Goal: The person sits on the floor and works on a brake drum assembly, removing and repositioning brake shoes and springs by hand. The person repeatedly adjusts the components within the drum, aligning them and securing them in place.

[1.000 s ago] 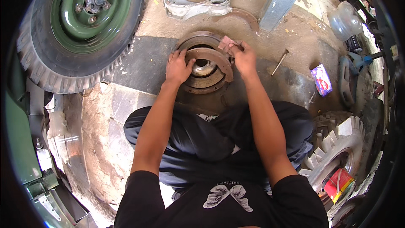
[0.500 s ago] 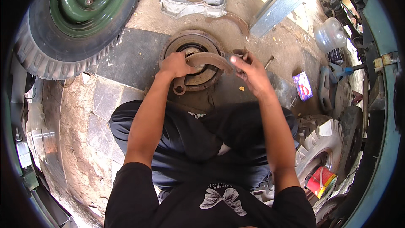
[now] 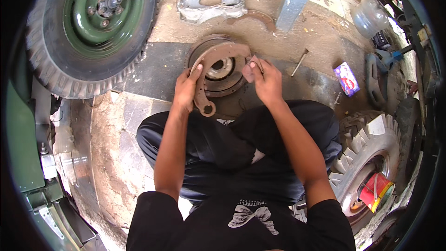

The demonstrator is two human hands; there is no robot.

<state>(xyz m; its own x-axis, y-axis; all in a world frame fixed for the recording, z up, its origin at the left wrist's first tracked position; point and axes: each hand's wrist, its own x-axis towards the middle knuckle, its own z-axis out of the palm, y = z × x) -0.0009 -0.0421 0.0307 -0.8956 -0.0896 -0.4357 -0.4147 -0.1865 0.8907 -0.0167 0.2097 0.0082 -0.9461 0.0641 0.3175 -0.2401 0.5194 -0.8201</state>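
Note:
My left hand point(image 3: 186, 87) grips a rusty, curved brake shoe point(image 3: 224, 52) along its left side, thumb on the flat face. The shoe's ringed end points toward my lap. In my right hand point(image 3: 268, 82), pinched between thumb and fingers, is a reddish-brown piece of sandpaper point(image 3: 249, 70), close by the shoe's far right end; whether it touches cannot be made out. Beneath the shoe a round, rusty brake drum point(image 3: 226, 87) lies on the floor, its hub in the middle and its far left part covered.
Another curved shoe point(image 3: 261, 17) lies beside a grey metal housing point(image 3: 188, 5) and a steel post point(image 3: 297, 0). A large green-rimmed wheel point(image 3: 78, 49) stands at left. At right are a bolt point(image 3: 299, 62), a purple packet point(image 3: 346, 79), a plastic jug point(image 3: 369, 16), and a tyre point(image 3: 355, 151) holding a red tin point(image 3: 375, 190).
The brake shoe has turned more upright, its ringed end swinging nearer me. My right hand has moved left and closed on the sandpaper. The view has shifted slightly.

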